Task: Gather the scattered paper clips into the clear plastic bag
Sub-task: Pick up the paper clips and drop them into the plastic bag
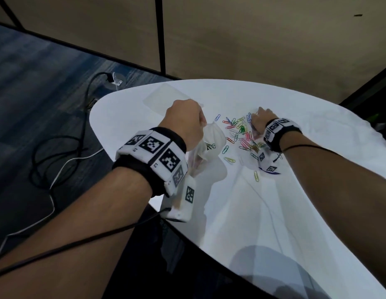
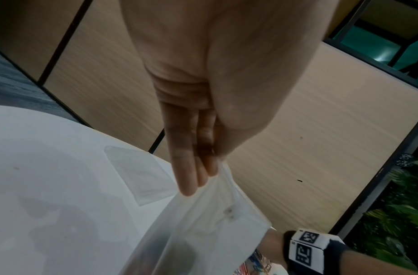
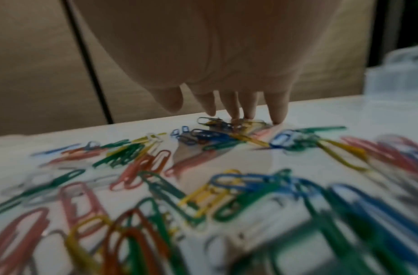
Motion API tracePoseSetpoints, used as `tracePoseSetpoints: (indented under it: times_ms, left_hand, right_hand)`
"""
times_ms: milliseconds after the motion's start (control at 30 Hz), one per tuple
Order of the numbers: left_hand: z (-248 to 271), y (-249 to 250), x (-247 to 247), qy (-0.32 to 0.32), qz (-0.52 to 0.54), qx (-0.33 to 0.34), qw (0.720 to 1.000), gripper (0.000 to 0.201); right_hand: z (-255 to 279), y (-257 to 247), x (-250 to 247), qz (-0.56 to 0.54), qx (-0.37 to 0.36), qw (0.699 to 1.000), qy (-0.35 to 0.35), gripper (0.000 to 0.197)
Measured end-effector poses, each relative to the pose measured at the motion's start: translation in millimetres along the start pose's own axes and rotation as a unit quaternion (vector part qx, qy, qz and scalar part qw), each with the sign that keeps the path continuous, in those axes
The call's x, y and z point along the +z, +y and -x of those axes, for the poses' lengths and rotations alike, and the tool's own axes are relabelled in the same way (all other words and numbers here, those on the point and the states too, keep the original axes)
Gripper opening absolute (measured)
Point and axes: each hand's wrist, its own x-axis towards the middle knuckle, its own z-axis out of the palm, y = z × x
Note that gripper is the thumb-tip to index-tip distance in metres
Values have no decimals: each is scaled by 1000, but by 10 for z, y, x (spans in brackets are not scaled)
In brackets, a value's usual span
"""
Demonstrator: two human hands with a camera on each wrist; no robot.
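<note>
On the white rounded worktop (image 1: 274, 212), rake the scattered coloured wire paper clips (image 1: 241, 134) with the right hand (image 1: 262, 120), fingers spread and straight, toward the clear crumpled plastic bag (image 1: 209, 141) pinched up by the left hand (image 1: 184, 119); keep its mouth wide

Nothing here I can read.
My wristbands (image 1: 152, 151) carry only black-and-white square marker patterns, and the dark print on the clear plastic bag (image 1: 209, 146) is too small to make out.

Bare forearms, black wristbands (image 1: 164, 160) with white tag blocks, thin black cable (image 1: 80, 244)
</note>
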Motion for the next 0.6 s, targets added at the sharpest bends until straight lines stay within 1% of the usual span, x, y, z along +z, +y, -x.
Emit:
tracePoseSetpoints:
  times_ms: [33, 67, 100, 167, 233, 300, 400, 467, 500, 533, 567, 600]
  left_hand:
    - [-5, 4, -1, 1, -5, -1, 1000, 18]
    - [-10, 6, -4, 0, -9, -2, 1000, 19]
    - [-11, 11, -8, -1, -13, -2, 1000, 19]
    - [-1, 21, -14, -3, -17, -2, 1000, 20]
    - [16, 37, -17, -6, -17, -2, 1000, 20]
    - [39, 63, -7, -10, -21, -1, 1000, 20]
    - [72, 109, 15, -13, -28, 6, 1000, 19]
    - [85, 134, 23, -16, -30, 9, 999, 17]
    - [89, 144, 26, -18, -31, 9, 999, 17]
    - [91, 155, 26, -19, -32, 9, 999, 16]
    - [94, 166, 29, -20, -31, 7, 999, 16]
    - [96, 179, 36, -20, -28, 5, 999, 17]
  right_hand:
    - [-49, -45, 9, 5, -25, 1000, 3, 49]
    - [-46, -94, -7, 70, -55, 996, -7, 49]
    - [-58, -76, 33, 73, -58, 995, -19, 49]
    - [-21, -56, 122, 99, -60, 993, -5, 46]
    - [143, -90, 151, 79, -59, 995, 24, 33]
    - [288, -122, 166, 75, -63, 995, 35, 22]
    - [414, -56, 146, 46, -48, 996, 66, 20]
    - [442, 60, 95, -44, -17, 995, 86, 20]
    - [470, 112, 47, -117, 12, 989, 87, 18]
    - [501, 167, -12, -203, 40, 975, 86, 17]
    - [553, 208, -78, -307, 65, 946, 80, 17]
    - [640, 232, -156, -414, 82, 904, 64, 18]
